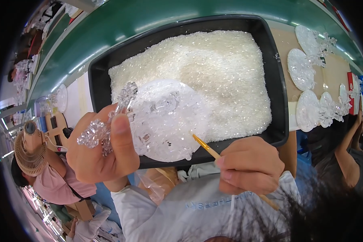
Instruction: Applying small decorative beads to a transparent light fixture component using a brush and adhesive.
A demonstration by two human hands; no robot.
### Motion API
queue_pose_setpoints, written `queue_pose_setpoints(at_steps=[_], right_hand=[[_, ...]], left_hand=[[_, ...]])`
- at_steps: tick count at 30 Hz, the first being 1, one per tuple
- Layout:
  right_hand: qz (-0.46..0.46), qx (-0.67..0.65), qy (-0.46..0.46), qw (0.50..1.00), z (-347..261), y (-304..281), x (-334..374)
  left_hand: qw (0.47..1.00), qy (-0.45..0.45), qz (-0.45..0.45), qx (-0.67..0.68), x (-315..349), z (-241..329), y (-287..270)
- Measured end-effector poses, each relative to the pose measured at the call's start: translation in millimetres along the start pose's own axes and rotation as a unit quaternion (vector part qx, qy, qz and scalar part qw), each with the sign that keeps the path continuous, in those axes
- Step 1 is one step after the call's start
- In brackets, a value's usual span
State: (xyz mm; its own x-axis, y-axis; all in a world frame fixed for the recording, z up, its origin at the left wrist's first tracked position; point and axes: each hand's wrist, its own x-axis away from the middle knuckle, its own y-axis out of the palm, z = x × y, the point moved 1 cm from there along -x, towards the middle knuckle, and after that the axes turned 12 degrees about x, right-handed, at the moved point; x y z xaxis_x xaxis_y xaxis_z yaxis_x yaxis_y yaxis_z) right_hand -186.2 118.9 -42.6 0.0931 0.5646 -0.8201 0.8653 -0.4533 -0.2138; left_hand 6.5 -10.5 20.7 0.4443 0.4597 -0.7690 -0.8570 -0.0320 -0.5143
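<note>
My left hand point(107, 155) is closed around the clear, knobbly plastic part of an ornament with a round white base point(171, 125). The round base is tilted up above the tray, its face toward me, with shiny patches on it. In my right hand point(252, 163) is a thin paintbrush point(209, 148) with a yellowish tip and a pale wooden handle. The brush tip is at the base's right side; I cannot tell whether it touches. Beneath both lies a black tray point(277, 97) filled with glittering white granules point(234, 80).
Several similar clear ornaments with round white bases point(300, 69) stand on a brown board at the right. A green tabletop point(165, 16) stretches behind the tray. Beige fan point(29, 149) and a person in pink point(54, 183) are at the left; another person's arm point(347, 149) shows at the right.
</note>
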Motion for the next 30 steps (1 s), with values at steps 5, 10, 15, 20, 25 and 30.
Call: queue_pose_setpoints(at_steps=[5,10,15,20,25,30], right_hand=[[0.006,-0.031,-0.007,0.999,2,-4,-1],[0.034,0.011,0.015,0.999,0,-8,1],[0.015,0.033,0.062,0.997,-2,-7,-4],[0.024,0.059,0.060,0.996,-1,-7,0],[0.044,0.039,0.066,0.996,-6,-5,2],[0.043,0.046,0.079,0.995,-5,-5,-1]], left_hand=[[0.999,-0.030,-0.007,-0.013,2,3,-3],[0.999,-0.026,0.022,0.018,0,3,1],[0.999,-0.039,0.015,0.014,0,2,-2],[0.998,-0.034,0.031,0.029,4,-2,4],[0.999,-0.027,0.024,0.021,3,3,0],[0.999,-0.007,0.027,0.015,4,1,0]])
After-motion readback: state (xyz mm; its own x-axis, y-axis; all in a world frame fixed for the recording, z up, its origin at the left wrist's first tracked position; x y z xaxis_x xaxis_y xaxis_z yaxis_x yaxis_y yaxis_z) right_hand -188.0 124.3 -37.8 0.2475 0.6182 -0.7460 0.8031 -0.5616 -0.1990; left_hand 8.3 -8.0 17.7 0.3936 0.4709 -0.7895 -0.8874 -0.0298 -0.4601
